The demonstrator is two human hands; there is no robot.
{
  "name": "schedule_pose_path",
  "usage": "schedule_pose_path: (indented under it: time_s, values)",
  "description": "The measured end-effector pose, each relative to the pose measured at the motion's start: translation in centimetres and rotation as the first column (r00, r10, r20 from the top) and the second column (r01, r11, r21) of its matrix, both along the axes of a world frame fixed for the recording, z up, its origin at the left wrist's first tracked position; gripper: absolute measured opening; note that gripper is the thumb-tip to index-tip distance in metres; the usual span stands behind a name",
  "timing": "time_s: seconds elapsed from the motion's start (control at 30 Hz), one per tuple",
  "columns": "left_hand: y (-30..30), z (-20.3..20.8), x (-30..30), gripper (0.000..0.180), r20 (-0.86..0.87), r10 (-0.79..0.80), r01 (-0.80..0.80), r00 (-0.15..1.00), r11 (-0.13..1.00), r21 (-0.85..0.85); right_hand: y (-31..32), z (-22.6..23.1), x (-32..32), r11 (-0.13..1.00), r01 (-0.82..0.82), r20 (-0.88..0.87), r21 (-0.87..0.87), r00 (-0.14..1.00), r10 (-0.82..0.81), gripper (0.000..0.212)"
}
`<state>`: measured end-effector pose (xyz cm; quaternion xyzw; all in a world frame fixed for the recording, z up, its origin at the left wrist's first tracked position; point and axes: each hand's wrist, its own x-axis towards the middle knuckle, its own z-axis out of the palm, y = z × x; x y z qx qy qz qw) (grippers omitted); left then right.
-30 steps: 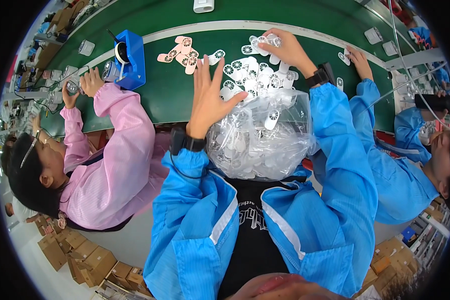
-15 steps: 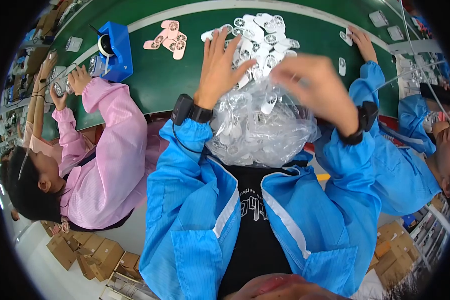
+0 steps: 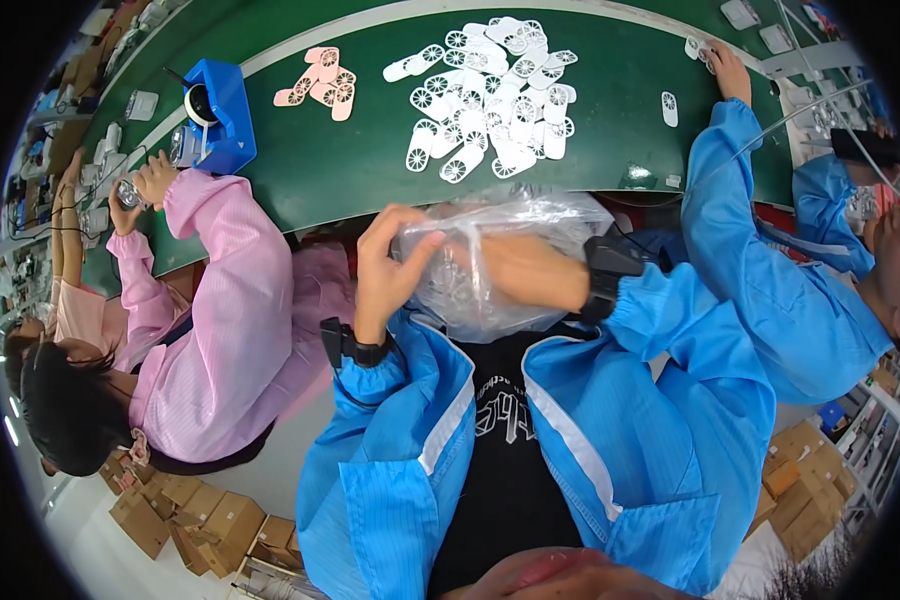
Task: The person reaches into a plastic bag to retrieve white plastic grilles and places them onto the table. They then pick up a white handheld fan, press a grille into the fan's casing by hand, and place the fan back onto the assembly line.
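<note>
A clear plastic bag (image 3: 560, 212) is held at the table's near edge, in front of my chest. Thumb and fingers of my left hand (image 3: 392, 262) pinch its left rim. My right hand (image 3: 530, 272) reaches leftward into the bag, its fingers blurred behind the crinkled film. What the bag holds is hard to make out through the plastic. Beyond it, a spread pile of white flat oval pieces (image 3: 490, 95), each with a round spoked grille, lies on the green table (image 3: 300, 180). Black bands with small boxes circle both my wrists.
Left of the pile lie several pink pieces (image 3: 322, 85) of the same shape. A blue holder (image 3: 232, 115) with a white spool stands farther left. One white piece (image 3: 669, 108) lies at right, near a co-worker's hand (image 3: 728, 72). Another person in pink sits at left.
Both hands have drawn back from the pile to the bag; my right hand has gone inside it. The white pieces now lie more spread out, with none spilling from the bag's mouth.
</note>
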<state>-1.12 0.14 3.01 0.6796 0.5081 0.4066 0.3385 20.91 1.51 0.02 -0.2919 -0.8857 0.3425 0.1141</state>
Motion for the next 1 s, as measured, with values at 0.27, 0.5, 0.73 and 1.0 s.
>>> schedule_pose_path:
  time_s: [0.27, 0.5, 0.73, 1.0]
  values:
    - [-0.9, 2.1, 3.4, 0.013, 0.218, -0.052, 0.003, 0.975, 0.976, 0.219, -1.4, -5.4, 4.9, 0.951, -0.286, 0.027, -0.118, 0.956, 0.291, 0.037]
    - [-2.4, 2.5, 6.0, 0.011, 0.304, -0.086, 0.019, 0.949, 0.976, 0.215, -3.0, -5.3, -1.8, 0.985, -0.152, -0.001, 0.078, 0.988, 0.152, 0.037]
    - [-3.1, 1.2, 0.9, 0.028, 0.305, 0.083, -0.103, 0.949, 0.993, 0.05, -1.6, -5.3, -4.3, 0.973, 0.013, -0.087, 0.23, 0.996, 0.008, 0.037]
    - [-6.3, -11.0, -5.0, 0.037, 0.36, 0.298, -0.226, 0.884, 0.947, -0.228, -3.0, -4.0, -7.0, 0.994, -0.067, 0.175, 0.082, 0.983, 0.052, 0.039]
